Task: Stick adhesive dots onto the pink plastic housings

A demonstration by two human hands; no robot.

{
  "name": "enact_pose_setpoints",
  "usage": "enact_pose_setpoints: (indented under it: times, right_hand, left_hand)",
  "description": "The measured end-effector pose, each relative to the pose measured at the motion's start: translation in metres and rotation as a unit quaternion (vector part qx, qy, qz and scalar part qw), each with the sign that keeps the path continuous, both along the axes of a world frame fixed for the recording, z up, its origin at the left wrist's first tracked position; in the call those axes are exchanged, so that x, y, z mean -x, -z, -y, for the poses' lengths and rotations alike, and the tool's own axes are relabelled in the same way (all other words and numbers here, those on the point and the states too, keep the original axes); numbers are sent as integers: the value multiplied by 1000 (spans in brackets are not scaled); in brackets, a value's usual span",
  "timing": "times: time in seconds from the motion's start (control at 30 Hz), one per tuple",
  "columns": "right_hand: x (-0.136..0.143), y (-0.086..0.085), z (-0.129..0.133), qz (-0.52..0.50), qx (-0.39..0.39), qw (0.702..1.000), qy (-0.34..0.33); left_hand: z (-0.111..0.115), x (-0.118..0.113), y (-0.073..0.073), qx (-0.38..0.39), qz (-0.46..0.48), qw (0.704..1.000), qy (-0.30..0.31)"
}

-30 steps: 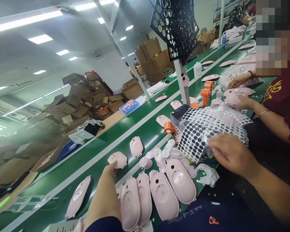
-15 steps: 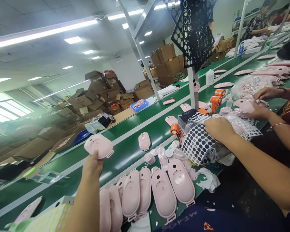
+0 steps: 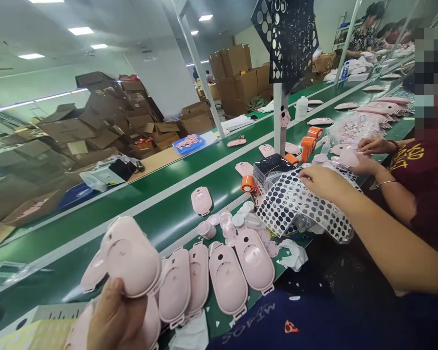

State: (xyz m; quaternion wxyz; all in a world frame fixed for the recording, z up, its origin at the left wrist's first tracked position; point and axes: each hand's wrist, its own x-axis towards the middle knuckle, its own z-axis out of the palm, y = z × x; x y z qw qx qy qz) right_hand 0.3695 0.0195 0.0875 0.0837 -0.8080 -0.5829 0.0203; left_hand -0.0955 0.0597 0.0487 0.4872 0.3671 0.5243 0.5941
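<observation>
At lower left, my left hand (image 3: 113, 311) is closed on a pale pink plastic shell (image 3: 136, 260), thumb on its near side. Another pink piece (image 3: 95, 272) shows behind that shell; I cannot tell whether it is held too. My right hand (image 3: 321, 183) pinches the upper edge of a sheet of black round stickers (image 3: 282, 201), with fingertips partly hidden. The sheet drapes over clear plastic and further dotted sheeting. Between the hands, several oval pink shells (image 3: 228, 279) lean in a row along the table edge, some bearing a black dot.
A green conveyor belt (image 3: 160, 209) runs diagonally past, carrying a small pink shell (image 3: 201, 200). Orange tape rolls (image 3: 247, 183) and small round pink parts (image 3: 206, 229) lie near the sheets. A metal post (image 3: 279, 131) stands behind them. A co-worker's hands (image 3: 365, 155) work at right.
My left hand has come down and closer with a pink shell. My right hand stays at the sticker sheets, whose dotted sheeting now hangs differently. The camera view has turned rightward.
</observation>
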Motion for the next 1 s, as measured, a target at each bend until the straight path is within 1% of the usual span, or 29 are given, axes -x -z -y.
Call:
enact_pose_setpoints:
  times: [0.1,0.17,0.23,0.33,0.47,0.57,0.73,0.9,1.0]
  right_hand:
    - [-9,5,-31,7,42,999,9]
    - [-9,11,-43,14,66,998,10]
    - [-8,15,-49,20,86,996,16]
    - [-8,12,-55,17,120,992,25]
    - [-8,5,-58,4,147,989,33]
    - [-6,6,-54,14,127,991,34]
    - [-4,16,-41,34,75,996,34]
    - [-4,28,-32,37,11,998,43]
    - [-2,37,-28,42,-47,997,39]
  left_hand:
    - [11,-14,14,1,19,1000,-9]
    - [20,-21,22,32,42,998,23]
    - [28,-26,29,55,57,995,53]
    - [36,-31,37,76,75,990,95]
    - [40,-33,44,83,91,986,114]
    - [41,-30,49,79,84,985,125]
    - [40,-23,59,72,97,983,135]
    - [39,-23,67,73,118,971,195]
    - [39,-22,71,65,114,968,214]
